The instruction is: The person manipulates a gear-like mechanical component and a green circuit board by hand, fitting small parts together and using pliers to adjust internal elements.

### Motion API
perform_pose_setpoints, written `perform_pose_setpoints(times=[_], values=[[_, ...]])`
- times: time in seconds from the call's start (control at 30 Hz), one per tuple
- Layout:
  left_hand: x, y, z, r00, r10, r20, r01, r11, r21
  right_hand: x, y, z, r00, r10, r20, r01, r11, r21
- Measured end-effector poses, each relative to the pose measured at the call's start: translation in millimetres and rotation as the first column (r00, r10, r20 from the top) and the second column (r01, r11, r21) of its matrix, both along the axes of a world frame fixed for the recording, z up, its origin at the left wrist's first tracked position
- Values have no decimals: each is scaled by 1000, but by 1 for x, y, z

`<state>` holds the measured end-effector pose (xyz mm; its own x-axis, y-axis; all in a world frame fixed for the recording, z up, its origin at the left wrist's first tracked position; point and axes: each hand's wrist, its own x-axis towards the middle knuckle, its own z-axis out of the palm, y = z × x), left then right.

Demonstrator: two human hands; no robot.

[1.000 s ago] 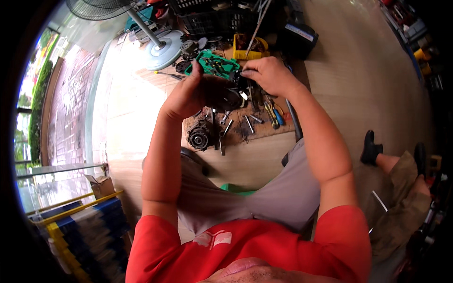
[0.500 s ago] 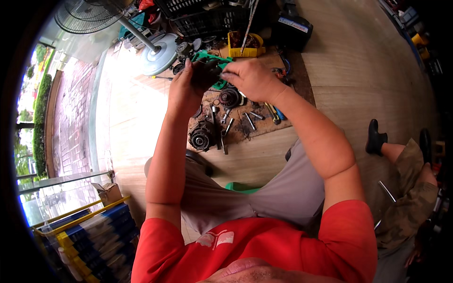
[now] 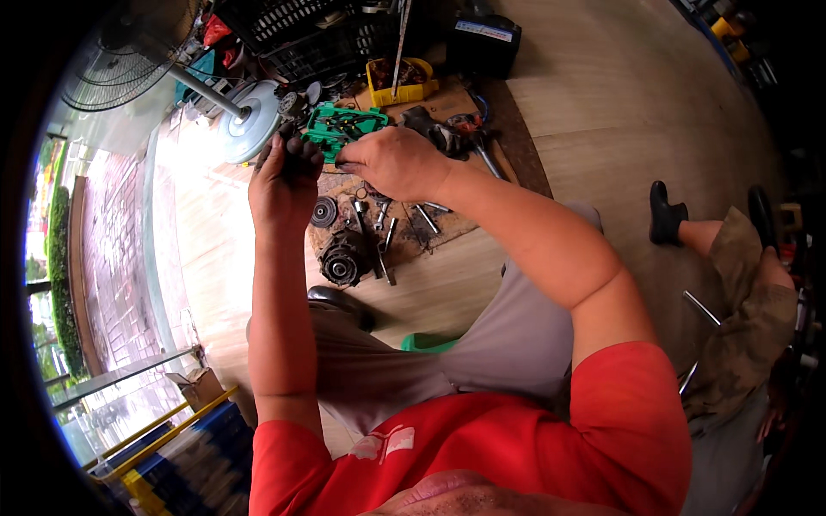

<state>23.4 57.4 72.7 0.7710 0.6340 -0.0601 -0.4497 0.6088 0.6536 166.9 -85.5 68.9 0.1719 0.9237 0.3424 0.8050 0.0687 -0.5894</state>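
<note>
My left hand is raised over the work area with its fingers curled and blackened. Anything in its grip is dark and does not stand out from the fingers. To its right, my right hand has thumb and fingertips pressed together, and whatever they pinch is hidden. A small space separates the hands. Just beyond them lies an open green tool case with dark pieces in it. Below, a dirty round motor-like part rests on the stained cardboard, near a grooved pulley and a wrench.
A yellow bin and black crates stand at the back, with a black battery-like box beside them. At left is a fan base. Dark gloves lie on the right. Another person's leg shows at far right.
The view has shifted, so the floor items sit further left. My hands have moved apart slightly and left in the picture, uncovering the green case. Gloves now show beyond my right arm.
</note>
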Motion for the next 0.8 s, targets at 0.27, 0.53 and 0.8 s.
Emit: perform_pose_setpoints(times=[0.27,0.53,0.8], values=[[-5,-4,10,991,-128,47,130,990,-47,8,-2,11,998,63,23,-63,997,-34],[-5,-4,13,970,-242,-2,241,970,-41,15,-4,25,994,111,25,-106,985,-134],[-7,-13,21,917,-356,-179,376,922,90,48,-8,22,994,109,-29,-113,972,-207]])
